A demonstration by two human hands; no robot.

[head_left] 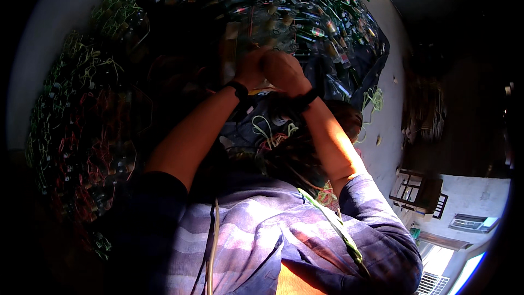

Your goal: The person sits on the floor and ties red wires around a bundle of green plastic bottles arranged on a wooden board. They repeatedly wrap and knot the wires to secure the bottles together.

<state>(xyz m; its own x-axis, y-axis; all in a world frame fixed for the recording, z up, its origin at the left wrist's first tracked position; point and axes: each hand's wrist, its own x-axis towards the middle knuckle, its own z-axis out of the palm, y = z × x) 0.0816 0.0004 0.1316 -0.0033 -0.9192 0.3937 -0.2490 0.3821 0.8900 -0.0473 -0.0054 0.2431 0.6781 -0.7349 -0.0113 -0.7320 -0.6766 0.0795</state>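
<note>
My left hand (251, 69) and my right hand (285, 72) meet in front of me, both with dark bands at the wrists. The right one is curled into a fist; the left is closed against it, its fingers mostly in shadow. What they grip, if anything, is hidden. Just beyond them is a cluster of glass bottles (275, 24) seen from the top, with thin reddish strands along its sides. A brownish upright piece (231, 38) shows beside it on the left, too dark to name.
A large heap of green glass bottles (327, 0), some labelled, lies on dark sheeting (376, 35) at the far side. Bundles with yellow-green string (82, 60) and red string (98, 153) line the left. Loose pale string (373, 100) lies on the grey floor (385, 136) to the right.
</note>
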